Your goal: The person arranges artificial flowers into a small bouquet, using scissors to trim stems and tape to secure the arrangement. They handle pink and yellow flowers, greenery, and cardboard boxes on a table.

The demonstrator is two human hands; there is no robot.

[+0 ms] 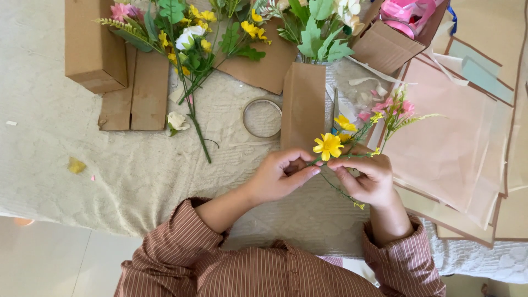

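My left hand [281, 175] and my right hand [367, 177] meet in front of me over the cloth-covered table [110, 165]. Both pinch the thin green stems of a small bunch of artificial flowers [352, 137]. A yellow bloom [328, 146] sits right above my fingertips. Pink blossoms [397, 106] and feathery green sprigs spread up and to the right of my right hand. A thin stem end with a tiny yellow bud [358, 205] hangs below my right palm.
More artificial flowers [190, 38] lie at the back left beside a cardboard box [92, 44] and cardboard flaps. A tape roll [262, 117] lies next to a brown paper bag [303, 104] with leafy stems. Pink and tan paper sheets [451, 148] cover the right. An open box with pink ribbon [404, 16] stands at the back right.
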